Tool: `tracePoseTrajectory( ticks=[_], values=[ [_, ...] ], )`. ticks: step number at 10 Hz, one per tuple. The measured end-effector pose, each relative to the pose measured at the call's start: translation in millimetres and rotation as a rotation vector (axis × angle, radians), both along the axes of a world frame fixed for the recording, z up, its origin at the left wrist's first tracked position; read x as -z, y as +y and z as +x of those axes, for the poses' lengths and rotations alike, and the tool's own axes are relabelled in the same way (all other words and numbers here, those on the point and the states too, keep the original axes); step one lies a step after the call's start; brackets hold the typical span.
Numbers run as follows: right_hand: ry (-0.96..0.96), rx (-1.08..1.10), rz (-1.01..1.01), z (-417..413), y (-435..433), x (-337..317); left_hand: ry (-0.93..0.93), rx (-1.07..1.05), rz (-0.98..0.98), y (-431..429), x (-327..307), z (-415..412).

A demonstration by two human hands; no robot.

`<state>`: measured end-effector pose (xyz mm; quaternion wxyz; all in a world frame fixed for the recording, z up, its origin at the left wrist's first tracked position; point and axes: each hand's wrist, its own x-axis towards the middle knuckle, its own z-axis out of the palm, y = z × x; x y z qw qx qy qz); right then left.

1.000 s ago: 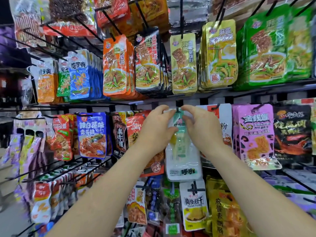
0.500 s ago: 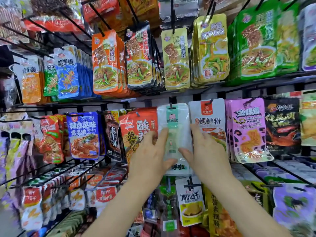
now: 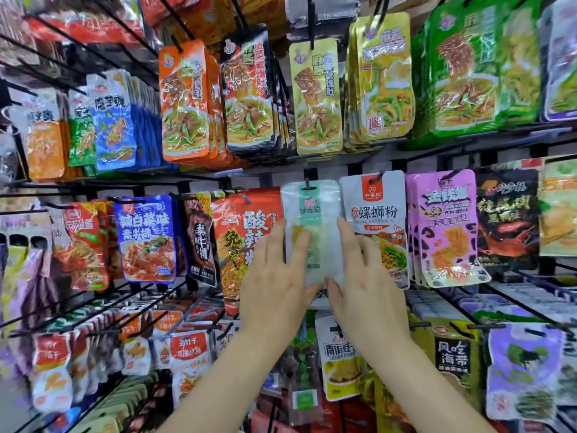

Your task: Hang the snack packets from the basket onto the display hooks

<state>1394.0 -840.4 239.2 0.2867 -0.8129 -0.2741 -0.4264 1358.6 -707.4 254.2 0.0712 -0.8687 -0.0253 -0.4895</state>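
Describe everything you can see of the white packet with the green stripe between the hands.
The white packet is a partly see-through plastic pouch with a pale green stripe down its middle and a pink logo. It hangs upright from a black hook through its top, between a red packet and a white-and-orange packet. The left hand and right hand lie flat against its lower sides, fingers straight.

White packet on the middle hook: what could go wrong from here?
The white packet hangs on its hook, but how far back is unclear; released now, it might slide off. The left hand and right hand lie flat across it, overlapping the red packet and noodle packet; pulling away could knock those askew.
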Motion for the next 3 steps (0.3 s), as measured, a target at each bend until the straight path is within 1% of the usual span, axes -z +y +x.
tracePoseTrajectory(
  ticks=[1, 2, 3],
  values=[
    [-0.064, -0.031, -0.018, 4.0, -0.9, 4.2, 0.033, 0.046, 0.043, 2.4, 6.0, 1.3],
    [-0.036, -0.063, -0.019, 4.1, -2.9, 7.6, 0.059, 0.071, 0.016, 1.8, 8.6, -0.4],
    [0.023, -0.131, 0.035, 2.9, -11.5, 10.8, -0.001, 0.156, 0.007, 4.7, 11.4, -5.2]
  ],
)
